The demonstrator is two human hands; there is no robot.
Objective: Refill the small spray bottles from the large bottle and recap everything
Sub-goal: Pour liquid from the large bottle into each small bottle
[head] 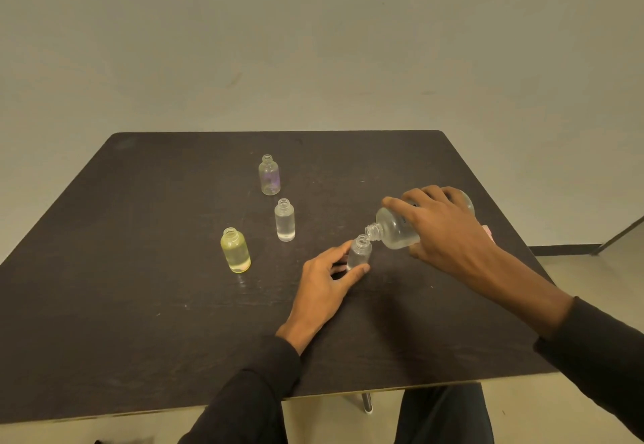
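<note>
Head view looks down on a dark table [139, 304] set against a pale wall; the right hand [442, 231] comes in from the right and grips the large bottle [395, 229], fingers curled over its top and thumb under its body, so that much of the bottle is hidden behind the hand; the bottle is tipped far over to the left, its open threaded neck down at the mouth of a small clear bottle [359, 253]; whether the two necks touch I cannot tell. The left hand [327, 283] pinches that small bottle, thumb on the near side at its base and forefinger on the far side near its shoulder; the bottle stands upright on the table, uncapped. Three more small bottles stand upright and uncapped to the left, well apart from the hands: a yellowish bottle [235, 250] nearest; a clear straight-sided bottle [284, 219] beyond it; a purplish bottle [269, 174] farthest back. A pale pink object [488, 232] shows just behind the right wrist, mostly hidden. Dark sleeves [254, 391] cover both forearms.
</note>
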